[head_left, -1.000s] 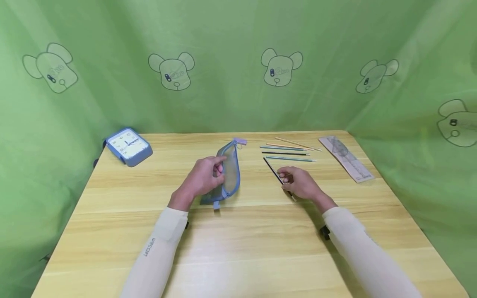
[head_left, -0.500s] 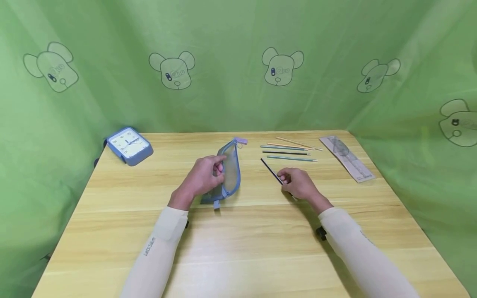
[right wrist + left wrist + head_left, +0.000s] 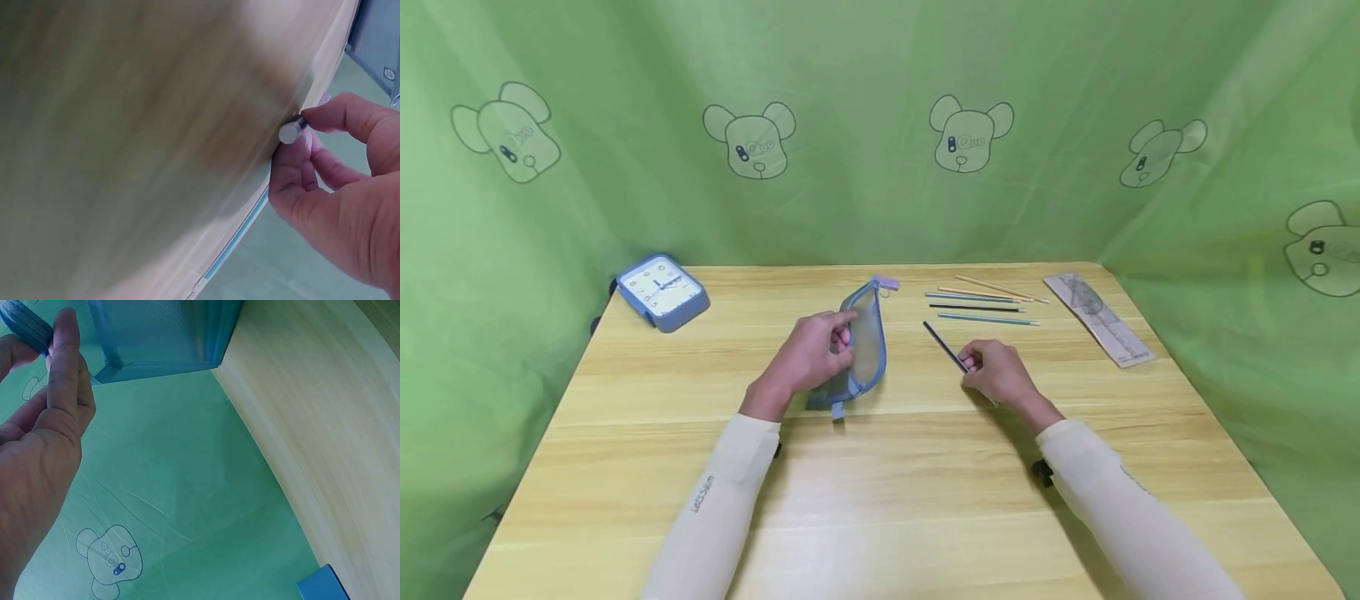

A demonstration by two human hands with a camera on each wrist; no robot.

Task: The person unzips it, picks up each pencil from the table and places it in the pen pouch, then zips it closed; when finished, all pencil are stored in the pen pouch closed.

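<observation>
My left hand point(image 3: 812, 354) pinches the zippered edge of a blue mesh pencil case point(image 3: 870, 350), which stands on the table with its mouth turned to the right. In the left wrist view the thumb and fingers hold the zip edge, and the mesh side of the case point(image 3: 156, 337) hangs beyond. To the right, my right hand point(image 3: 1000, 371) pinches a dark pencil point(image 3: 942, 342) near its rear end. That pencil slants toward the far left, close to the tabletop. Its pale round end point(image 3: 289, 132) shows between thumb and fingers in the right wrist view.
Several pencils point(image 3: 988, 317) lie behind the right hand, blue-green, black and wood-coloured. A packaged ruler set point(image 3: 1097, 321) is at the far right. A blue clock point(image 3: 662, 293) occupies the back left corner. Green curtains point(image 3: 865, 208) surround the table point(image 3: 880, 500).
My right hand has shifted slightly to the left with the dark pencil, drawing its tip away from the nearest blue-green pencil. The left hand stays on the case.
</observation>
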